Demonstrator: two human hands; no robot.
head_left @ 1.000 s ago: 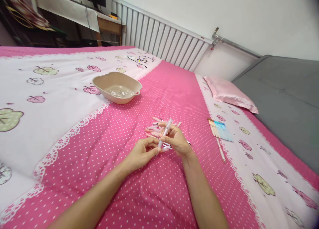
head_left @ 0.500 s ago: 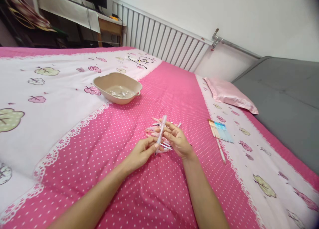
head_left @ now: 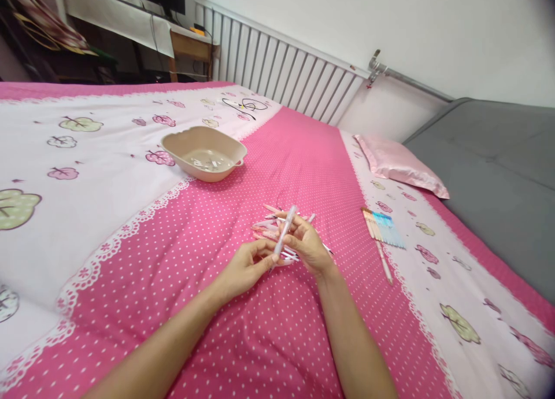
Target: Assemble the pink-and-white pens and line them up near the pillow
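Note:
Between my two hands is a pale pinkish pen [head_left: 285, 232], tilted with its upper end leaning right. My left hand [head_left: 252, 263] pinches its lower end between thumb and fingers. Higher up, the fingers of my right hand [head_left: 307, 243] are closed around its middle and upper part. Under and behind the hands lies a loose pile of pink and white pens [head_left: 263, 228] on the bedspread, partly hidden by my fingers. Some thin, dark-tipped pieces stick out near my right palm; I cannot tell whether they are refills.
A beige plastic basin [head_left: 203, 153] with small pale pieces in it stands ahead on the left. A row of blue and peach pens [head_left: 384, 228] lies to the right, one pink pen [head_left: 384, 263] below it. Beyond are a pink pillow [head_left: 401, 165] and a black cable [head_left: 245, 106].
The pen's upper end has tipped slightly to the right and lower. My right-hand fingers have shifted along with it; my left hand has hardly moved.

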